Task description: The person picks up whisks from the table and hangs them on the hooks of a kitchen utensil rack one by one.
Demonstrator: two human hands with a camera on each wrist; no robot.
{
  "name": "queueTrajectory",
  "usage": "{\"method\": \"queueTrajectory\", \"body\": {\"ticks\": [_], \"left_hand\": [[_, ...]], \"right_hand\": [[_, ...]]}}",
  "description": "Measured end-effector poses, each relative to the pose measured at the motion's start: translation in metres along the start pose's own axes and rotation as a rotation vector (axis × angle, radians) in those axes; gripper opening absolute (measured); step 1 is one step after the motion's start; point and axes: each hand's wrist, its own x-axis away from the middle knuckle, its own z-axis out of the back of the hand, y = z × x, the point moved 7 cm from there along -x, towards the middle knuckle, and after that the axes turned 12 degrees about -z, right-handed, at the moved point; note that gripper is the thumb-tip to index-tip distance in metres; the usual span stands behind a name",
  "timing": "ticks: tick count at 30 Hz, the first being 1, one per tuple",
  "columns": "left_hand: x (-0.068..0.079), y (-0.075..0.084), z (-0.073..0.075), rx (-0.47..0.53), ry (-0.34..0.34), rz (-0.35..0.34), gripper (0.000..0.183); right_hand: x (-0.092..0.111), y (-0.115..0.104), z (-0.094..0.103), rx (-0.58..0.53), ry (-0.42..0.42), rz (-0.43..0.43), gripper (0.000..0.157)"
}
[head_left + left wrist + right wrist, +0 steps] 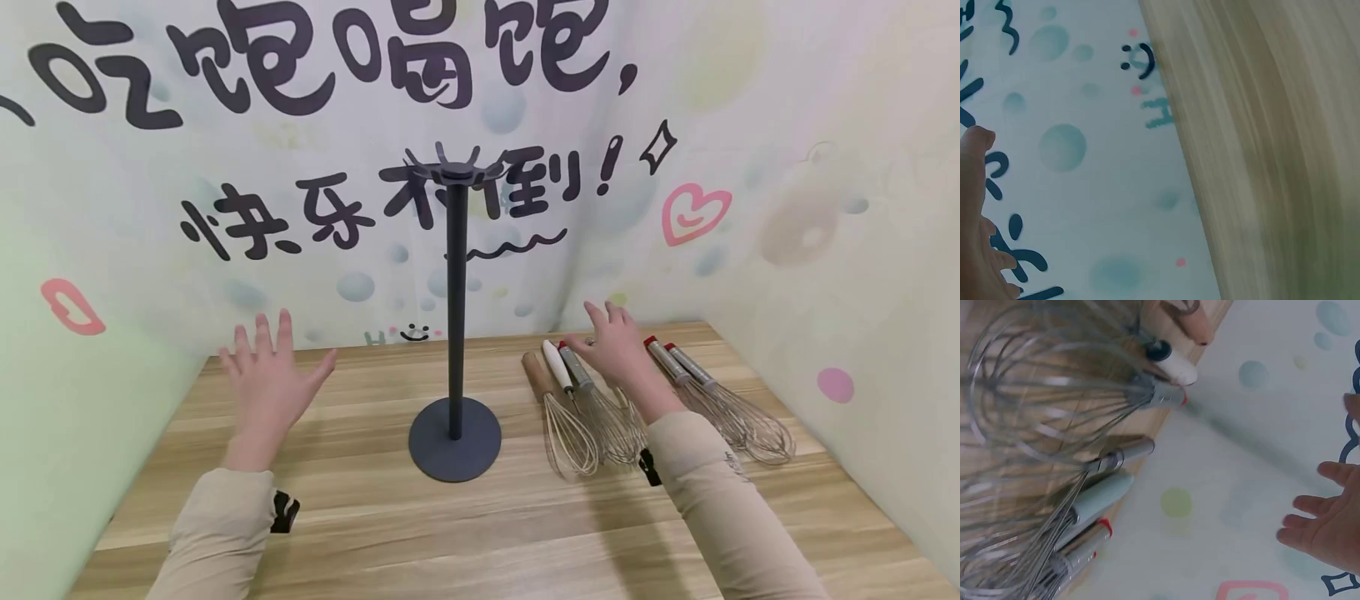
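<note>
My left hand (pixel 268 379) is held over the left part of the wooden table with its fingers spread, holding nothing. On the other side my right hand (pixel 618 354) hovers above a row of whisks, fingers apart and nothing in them. Under and beside it lie a wooden-handled whisk (pixel 538 375), a white-handled whisk (pixel 557 367), and a metal-handled whisk (pixel 577 367) with a red end. Further right are two more metal whisks (pixel 693 367) with red ends. In the right wrist view a pale blue handle (pixel 1102 495) also shows; in the head view my right hand and arm cover part of the row.
A black stand (pixel 456 317) with a round base and a ring of hooks (pixel 457 171) on top stands mid-table, between my hands. A printed cloth wall (pixel 352 300) rises along the table's back edge, with walls on both sides.
</note>
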Motion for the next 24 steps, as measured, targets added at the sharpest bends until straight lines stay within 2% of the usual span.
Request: {"method": "queueTrajectory", "body": {"ticks": [5,13,16,20,24], "left_hand": [[-0.007,0.022,0.007,0.086,0.043,-0.013,0.086],[-0.013,0.06,0.018,0.276,0.183,-0.122,0.074],[-0.015,0.07,0.02,0.34,0.207,-0.145,0.069],[-0.016,0.082,0.021,0.417,0.206,-0.163,0.065],[-0.016,0.094,0.021,0.495,0.209,-0.192,0.06]], "right_hand": [[-0.003,-0.008,-0.012,-0.123,-0.088,-0.036,0.069],[-0.006,-0.014,-0.038,-0.262,-0.269,-0.078,0.064],[-0.007,-0.015,-0.044,-0.287,-0.291,-0.075,0.062],[-0.007,-0.018,-0.048,-0.323,-0.296,-0.069,0.059],[-0.004,-0.019,-0.053,-0.405,-0.328,-0.082,0.053]]}}
